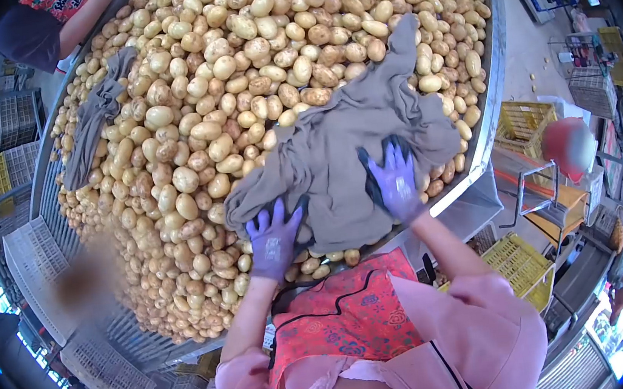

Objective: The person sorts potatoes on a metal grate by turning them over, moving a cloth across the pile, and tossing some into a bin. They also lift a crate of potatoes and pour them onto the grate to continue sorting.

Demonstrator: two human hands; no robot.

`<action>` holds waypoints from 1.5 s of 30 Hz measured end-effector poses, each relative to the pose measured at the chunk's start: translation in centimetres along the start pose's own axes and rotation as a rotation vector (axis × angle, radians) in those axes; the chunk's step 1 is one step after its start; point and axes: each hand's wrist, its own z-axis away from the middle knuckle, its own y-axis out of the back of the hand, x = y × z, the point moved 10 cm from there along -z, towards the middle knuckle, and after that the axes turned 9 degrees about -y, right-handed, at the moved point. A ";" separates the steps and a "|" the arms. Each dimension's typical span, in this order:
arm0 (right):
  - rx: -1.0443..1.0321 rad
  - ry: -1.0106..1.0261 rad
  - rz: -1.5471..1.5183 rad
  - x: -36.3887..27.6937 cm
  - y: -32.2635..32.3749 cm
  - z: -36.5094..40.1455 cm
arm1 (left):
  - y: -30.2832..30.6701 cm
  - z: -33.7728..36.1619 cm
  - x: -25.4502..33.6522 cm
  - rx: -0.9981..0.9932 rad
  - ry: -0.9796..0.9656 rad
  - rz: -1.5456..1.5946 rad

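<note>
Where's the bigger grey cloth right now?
Head view, right of centre: the bigger grey cloth lies over the potatoes, near the person's edge of the pile, with the left hand and right hand on it.

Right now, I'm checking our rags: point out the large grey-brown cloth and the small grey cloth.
Large grey-brown cloth [336, 177]: head view, broad middle.
Small grey cloth [93, 125]: head view, crumpled middle.
</note>
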 end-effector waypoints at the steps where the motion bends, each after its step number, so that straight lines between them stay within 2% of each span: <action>1: 0.014 0.040 0.042 0.2 -0.6 -2.4 | -0.8 -1.3 -0.1 0.104 -0.057 -0.123; 3: 0.165 0.151 0.128 -0.8 -1.4 -6.9 | 0.4 -4.1 -0.5 0.245 -0.135 -0.156; 5: 0.132 0.050 -0.110 -2.0 2.0 -12.8 | 4.1 -7.9 -0.4 0.346 -0.125 -0.173; 7: 0.210 -0.039 -0.035 -0.5 0.7 -17.1 | 7.4 -11.1 -0.4 0.429 -0.102 -0.225; 9: 0.445 -0.093 0.113 0.4 1.2 -19.7 | 10.4 -12.8 -0.2 0.544 -0.106 -0.251; 10: 0.543 -0.106 0.204 -0.2 2.5 -19.6 | 10.8 -12.6 -0.1 0.560 -0.113 -0.256; 11: 0.563 -0.108 0.208 -0.3 3.2 -19.0 | 10.8 -12.4 -0.6 0.563 -0.151 -0.088; 12: 0.404 -0.171 0.150 -0.3 3.8 -18.2 | 10.7 -12.1 -1.0 0.562 -0.189 0.081; 13: 0.250 -0.229 0.090 -0.3 3.9 -17.3 | 10.6 -10.4 -1.0 0.563 -0.220 0.098; 14: 0.284 -0.214 0.096 -0.4 3.8 -16.0 | 9.6 -8.8 -1.1 0.474 -0.208 0.084; 17: 0.364 0.100 0.048 -2.7 1.5 -9.7 | 6.6 -2.2 -1.5 0.353 -0.122 0.256; 18: 0.246 0.085 0.058 -3.8 1.3 -7.6 | 5.9 -0.4 -1.6 0.375 -0.088 0.318; 19: 0.233 0.133 0.123 -4.9 0.7 -5.4 | 5.1 1.5 -1.7 0.391 -0.052 0.382; 20: 0.293 0.218 0.071 -6.3 0.8 -3.2 | 3.5 3.3 -2.7 0.468 -0.035 0.714; 21: 0.174 0.191 0.037 -7.1 -0.2 -1.9 | 1.6 5.1 -3.9 0.536 -0.016 1.049; 22: 0.154 0.181 -0.020 -7.9 -0.1 -0.5 | 3.0 7.3 -4.9 0.631 0.031 1.074; 23: 0.177 0.220 -0.071 -9.4 1.1 0.5 | 2.1 9.1 -6.7 0.647 0.266 1.343; 24: 0.149 0.229 -0.149 -10.5 1.1 0.9 | 5.2 11.1 -7.7 0.854 0.209 1.278; 25: 0.126 0.316 -0.259 -12.0 0.8 1.1 | 6.7 12.9 -9.0 0.929 0.198 1.110; 26: 0.174 0.418 -0.344 -13.9 2.4 1.6 | 8.5 15.1 -10.1 0.950 0.187 0.724; 27: 0.048 0.478 -0.392 -15.6 2.1 1.6 | 10.2 17.0 -10.7 0.962 0.202 0.310; 28: 0.048 0.482 -0.395 -16.3 2.8 1.1 | 11.8 19.2 -11.8 1.022 0.245 0.107; 29: -0.016 0.611 -0.661 -17.5 4.1 1.1 | 10.2 21.9 -17.2 1.260 0.224 0.848; 30: -0.090 0.734 -0.933 -18.3 5.1 1.3 | 7.9 24.9 -21.9 1.666 0.123 1.550; 31: -0.026 0.756 -0.915 -17.6 5.7 0.5 | 9.9 28.5 -23.4 1.896 0.140 1.485; 32: 0.038 0.778 -0.896 -16.2 6.4 -0.7 | 12.3 31.2 -24.4 1.982 0.187 1.315; 33: -0.244 0.582 -1.041 -14.0 3.7 -4.3 | 14.4 33.7 -25.2 2.051 0.235 1.156; 34: -0.260 0.476 -1.074 -12.1 8.3 -6.2 | 16.2 35.6 -25.6 2.091 0.287 1.007; 35: 0.075 0.465 -0.877 -8.9 9.3 -8.3 | 17.8 36.9 -25.6 2.105 0.344 0.862; 36: 0.183 0.397 -0.775 -5.3 9.1 -11.4 | 18.9 37.1 -25.4 2.072 0.401 0.746; 37: 0.315 0.370 -0.669 -3.3 11.5 -13.9 | 19.6 36.7 -25.2 1.995 0.468 0.623; 38: 0.447 0.327 -0.558 -1.2 13.8 -16.4 | 19.8 35.4 -25.1 1.870 0.539 0.501; 39: 0.572 0.270 -0.451 0.9 16.2 -18.8 | 19.3 32.8 -25.1 1.658 0.600 0.400; 40: 0.524 0.243 -0.494 3.9 14.9 -23.6 | 18.4 29.6 -24.9 1.423 0.626 0.323; 41: 0.528 0.178 -0.372 4.5 16.0 -26.3 | 16.8 25.4 -24.5 1.153 0.608 0.298; 42: 0.535 0.115 -0.248 4.9 17.2 -28.7 | 14.8 20.6 -23.6 0.870 0.560 0.290; 44: 0.383 0.138 -0.202 5.6 13.9 -35.6 | 9.8 12.3 -20.7 0.342 0.415 0.191; 45: 0.373 0.136 -0.205 4.5 13.7 -36.0 | 10.2 10.6 -18.5 0.417 0.531 -0.006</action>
